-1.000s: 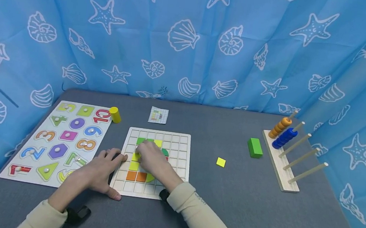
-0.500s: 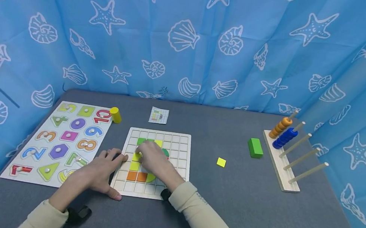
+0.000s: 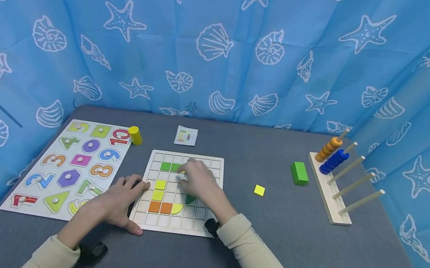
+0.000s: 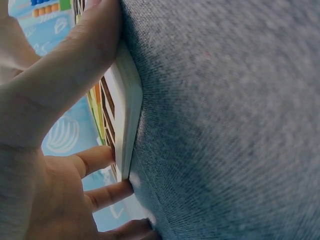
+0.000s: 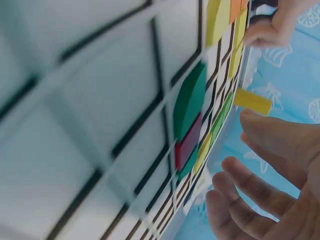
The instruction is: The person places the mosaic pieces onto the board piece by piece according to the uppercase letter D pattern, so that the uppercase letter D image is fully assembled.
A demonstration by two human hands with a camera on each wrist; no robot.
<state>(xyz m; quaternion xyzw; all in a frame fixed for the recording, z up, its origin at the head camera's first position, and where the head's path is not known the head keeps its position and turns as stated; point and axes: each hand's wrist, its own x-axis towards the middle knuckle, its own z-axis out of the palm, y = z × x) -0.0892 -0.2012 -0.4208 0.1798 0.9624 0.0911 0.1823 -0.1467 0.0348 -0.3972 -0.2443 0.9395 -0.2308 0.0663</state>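
Observation:
My left hand [image 3: 121,203] rests with spread fingers against the left side of a white grid board [image 3: 214,182]; in the left wrist view its thumb lies along the edge [image 4: 131,95]. My right hand [image 3: 203,183] hovers over the board, fingers loosely bent and holding nothing. On the grid lie green squares [image 3: 165,166], yellow squares [image 3: 159,185], orange squares [image 3: 155,206] and a rounded yellow piece [image 3: 176,209]. In the right wrist view a rounded dark green piece [image 5: 190,97] adjoins a red square [image 5: 189,142]. The right hand hides some pieces in the head view.
A loose yellow square [image 3: 259,190] lies right of the board, farther right a green block [image 3: 300,173] and a peg stand [image 3: 329,191] with beads. Left are a number puzzle [image 3: 54,195] and a yellow cylinder [image 3: 135,135]. Behind the board is a pattern card [image 3: 186,136].
My right hand has moved to the right and slightly back, off the yellow column, uncovering the yellow squares and nearby cells. My left hand has stayed put.

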